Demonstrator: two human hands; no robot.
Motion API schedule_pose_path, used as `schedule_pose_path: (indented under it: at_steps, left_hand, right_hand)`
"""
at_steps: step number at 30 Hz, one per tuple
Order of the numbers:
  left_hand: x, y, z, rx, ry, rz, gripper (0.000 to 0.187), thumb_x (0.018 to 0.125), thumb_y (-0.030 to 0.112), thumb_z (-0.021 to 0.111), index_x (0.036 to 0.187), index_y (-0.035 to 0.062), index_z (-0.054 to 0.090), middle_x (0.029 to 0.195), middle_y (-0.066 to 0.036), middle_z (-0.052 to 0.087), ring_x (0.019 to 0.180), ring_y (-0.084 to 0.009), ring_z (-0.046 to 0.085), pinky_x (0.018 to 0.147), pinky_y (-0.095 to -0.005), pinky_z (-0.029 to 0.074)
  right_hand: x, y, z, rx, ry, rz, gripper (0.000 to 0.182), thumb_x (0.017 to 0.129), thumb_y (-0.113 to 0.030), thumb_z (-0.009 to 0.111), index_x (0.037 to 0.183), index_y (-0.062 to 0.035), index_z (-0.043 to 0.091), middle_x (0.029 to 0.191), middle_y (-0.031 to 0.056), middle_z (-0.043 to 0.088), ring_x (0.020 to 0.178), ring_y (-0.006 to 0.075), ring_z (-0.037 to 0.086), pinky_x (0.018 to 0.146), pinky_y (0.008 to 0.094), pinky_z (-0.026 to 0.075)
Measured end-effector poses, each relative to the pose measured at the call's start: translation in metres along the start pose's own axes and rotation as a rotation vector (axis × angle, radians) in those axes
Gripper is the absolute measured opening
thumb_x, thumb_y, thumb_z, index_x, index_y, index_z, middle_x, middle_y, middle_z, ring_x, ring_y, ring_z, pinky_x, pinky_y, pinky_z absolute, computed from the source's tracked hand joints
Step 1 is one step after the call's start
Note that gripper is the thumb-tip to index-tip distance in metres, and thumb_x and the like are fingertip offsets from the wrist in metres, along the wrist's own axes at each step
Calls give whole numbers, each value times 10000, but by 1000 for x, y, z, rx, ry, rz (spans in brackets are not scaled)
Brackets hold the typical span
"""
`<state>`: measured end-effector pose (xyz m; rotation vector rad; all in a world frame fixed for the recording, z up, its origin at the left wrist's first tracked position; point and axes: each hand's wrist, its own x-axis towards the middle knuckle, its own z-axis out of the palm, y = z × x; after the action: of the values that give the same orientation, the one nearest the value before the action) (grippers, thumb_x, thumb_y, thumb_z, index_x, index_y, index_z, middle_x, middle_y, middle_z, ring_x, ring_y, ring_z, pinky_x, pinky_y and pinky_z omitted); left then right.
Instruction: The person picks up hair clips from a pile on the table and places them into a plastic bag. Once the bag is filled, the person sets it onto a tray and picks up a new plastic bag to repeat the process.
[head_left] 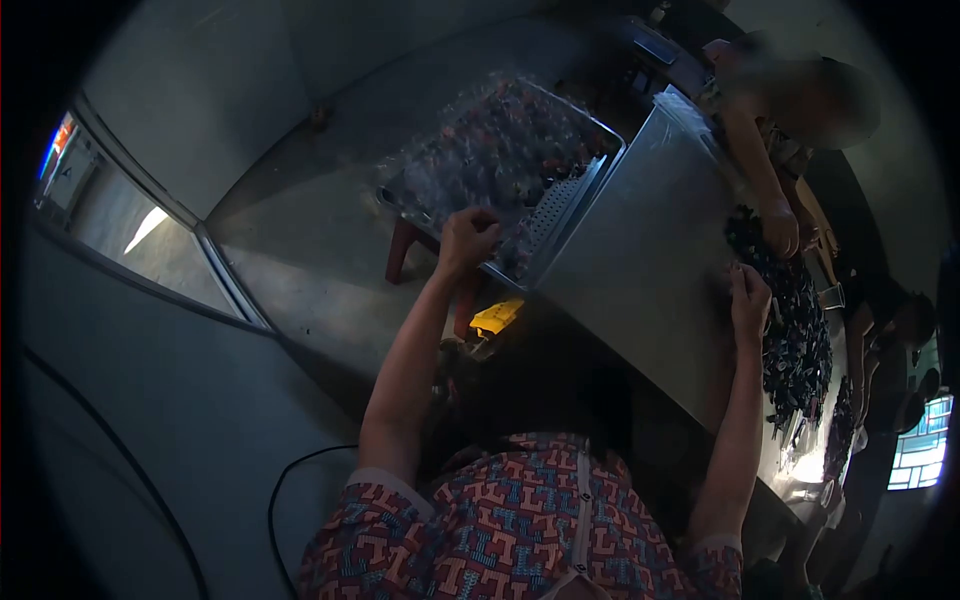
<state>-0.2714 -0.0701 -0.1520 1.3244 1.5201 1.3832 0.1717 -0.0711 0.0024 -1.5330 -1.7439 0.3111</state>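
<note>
My left hand [470,241] is over the near edge of a large metal tray [612,160], its fingers curled closed. What they hold, if anything, is hidden. Inside the tray lies a heap of small mixed pieces [490,150], dark with reddish bits and blurred. A perforated strip [552,212] lies along the tray's right side. My right hand [750,302] is above the metal table at the left edge of a pile of small dark pieces [797,350]. Its fingers are pinched together, and anything between them is too small to make out.
A reddish stool [401,250] stands under the tray, near a yellow object [496,317]. The metal table [640,255] spans the middle. Across it, a co-worker's hand [782,232] is at the pile. Clear plastic sheets [680,108] lie at the far edge. Other people sit farther right.
</note>
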Motion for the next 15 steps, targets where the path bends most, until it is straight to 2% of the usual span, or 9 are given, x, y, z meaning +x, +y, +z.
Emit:
schedule_pose_path:
  at_steps: [3, 5, 6, 8, 15]
  left_hand:
    - [-9, -16, 11, -40, -10, -35, 201, 755, 141, 700, 914, 18, 712, 799, -129, 715, 743, -223, 704, 704, -323, 535]
    - [-10, -23, 19, 76, 23, 42, 187, 789, 106, 704, 925, -21, 690, 780, -93, 705, 712, -129, 655, 662, -280, 516]
    - [-9, -21, 21, 82, 18, 40, 187, 789, 106, 704, 925, -21, 690, 780, -93, 705, 712, -129, 655, 662, -280, 516]
    - [-6, -17, 29, 18, -18, -33, 194, 763, 148, 698, 904, 14, 711, 811, -136, 713, 754, -228, 700, 707, -333, 533]
    - [44, -3, 75, -51, -47, 28, 213, 755, 172, 710, 903, 20, 707, 795, -137, 703, 734, -230, 687, 696, -337, 530]
  right_hand:
    - [-1, 0, 1, -3, 5, -30, 255, 969, -200, 558, 980, 20, 688, 721, 1, 635, 605, 42, 476, 546, 231, 379]
    - [1, -3, -1, -7, 6, -1, 253, 966, -197, 560, 982, 23, 685, 735, 5, 641, 618, 41, 483, 556, 226, 386]
    - [-2, -2, -1, -16, -2, 42, 251, 964, -193, 561, 984, 26, 682, 750, 8, 647, 630, 40, 489, 566, 221, 393]
    - [-3, 6, -3, -34, -16, 49, 251, 961, -191, 560, 982, 28, 680, 767, 14, 658, 655, 45, 513, 592, 217, 410]
    - [-4, 1, 3, 36, 36, -3, 249, 948, -179, 559, 953, 41, 673, 793, 61, 698, 711, 84, 593, 659, 238, 457]
